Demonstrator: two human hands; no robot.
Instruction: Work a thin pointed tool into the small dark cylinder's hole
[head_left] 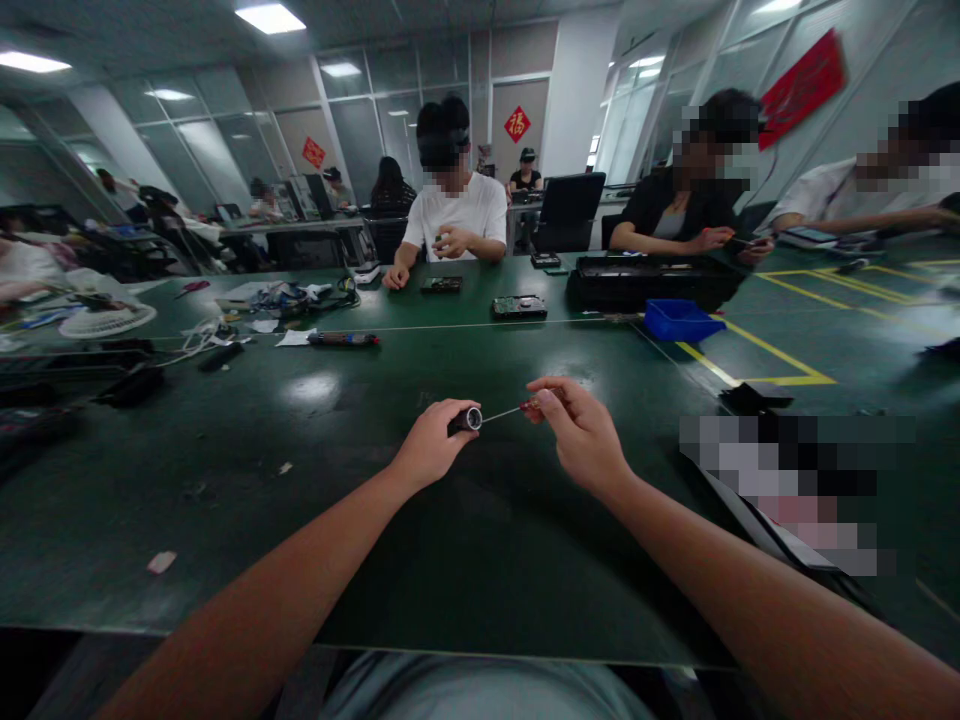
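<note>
My left hand [433, 443] is closed around a short black cylinder [469, 419], which looks like a flashlight body. Its round end, with a silvery ring, faces right and toward me. Between the thumb and fingers of my right hand [583, 432] is a thin screwdriver [504, 414] with a reddish handle. The metal shaft points left, and its tip reaches the cylinder's ringed end; whether it goes inside or only touches the rim I cannot tell. Both hands are held above the green table [480, 560], near its middle.
A dark striped tool [345, 340] lies ahead on the left beside cables and scraps. Farther ahead are a circuit-board device [519, 307], a long black housing [652, 283] and a blue bin [681, 320]. Co-workers, one in a white shirt [457, 215], sit across the table.
</note>
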